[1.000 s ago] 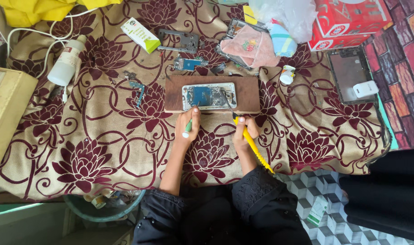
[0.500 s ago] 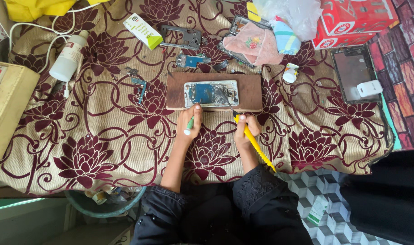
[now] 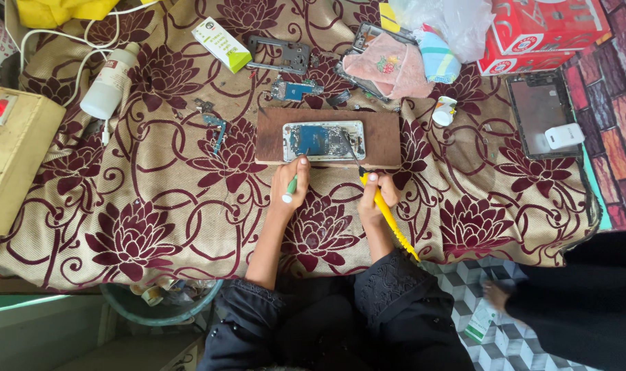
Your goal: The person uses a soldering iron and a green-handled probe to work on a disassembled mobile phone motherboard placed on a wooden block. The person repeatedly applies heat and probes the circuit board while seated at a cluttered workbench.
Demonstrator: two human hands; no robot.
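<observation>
The opened phone [image 3: 324,141] sat face-up on a brown wooden board [image 3: 381,134], pretty much mid-table, its near long edge just short of the board's near edge. The left hand [image 3: 290,182] rested right at that edge, fingers curled snug around a small green-handled tool [image 3: 290,190] with the tip reaching up to the phone. The right hand [image 3: 377,196] was just beside it, closed around a yellow-handled screwdriver [image 3: 390,218], its dark shaft angled up onto the phone's right end and the handle trailing back over the wrist.

Room-wise, the floral cloth [image 3: 155,206] was open on the near side, left and right of both forearms, all the way down to the table's front edge. The far side was crowded: small circuit board [image 3: 296,89], a dark metal frame [image 3: 280,53], a green-and-white carton [image 3: 221,44], a white bottle [image 3: 109,80] lying over to the left, and a beige box [image 3: 14,154] at the left edge.

Containers: a pink cloth [image 3: 390,71] lay on a tray-like frame, a clear plastic bag [image 3: 447,17] sat behind it with a striped blue thing against it, and there was a red box [image 3: 543,31] in the far right corner. A tiny white jar [image 3: 445,111] stood just off the board's right corner. A teal bin [image 3: 158,302] under the front edge held scraps; couldn't tell what exactly.
</observation>
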